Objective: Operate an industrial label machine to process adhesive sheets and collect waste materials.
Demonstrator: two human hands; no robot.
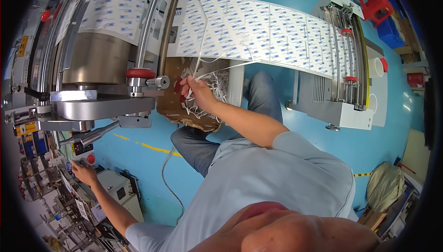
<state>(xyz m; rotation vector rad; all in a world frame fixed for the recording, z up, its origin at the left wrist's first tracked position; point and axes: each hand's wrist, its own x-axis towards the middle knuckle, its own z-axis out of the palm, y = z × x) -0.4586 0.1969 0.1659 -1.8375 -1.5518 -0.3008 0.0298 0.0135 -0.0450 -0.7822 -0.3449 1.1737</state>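
- The thin white strips [202, 46] run off the blue-printed sheet [281, 35] down to the right hand [200, 95], just above an open cardboard box [184, 120].
- That hand's grip looks closed, fingers curled over the strips; I can't make out exactly where they pinch.
- As I'd judge it, a steady, even pull suits strips this narrow; a jerk could snap one or drag the sheet askew.
- I'd keep the held lengths clear of the loose tangle [219, 86] inside the box, and fingers away from the red-collared roller [140, 73].
- The left hand [84, 172] is half-curled near a red button [91, 159]; whether it touches anything, I can't tell.
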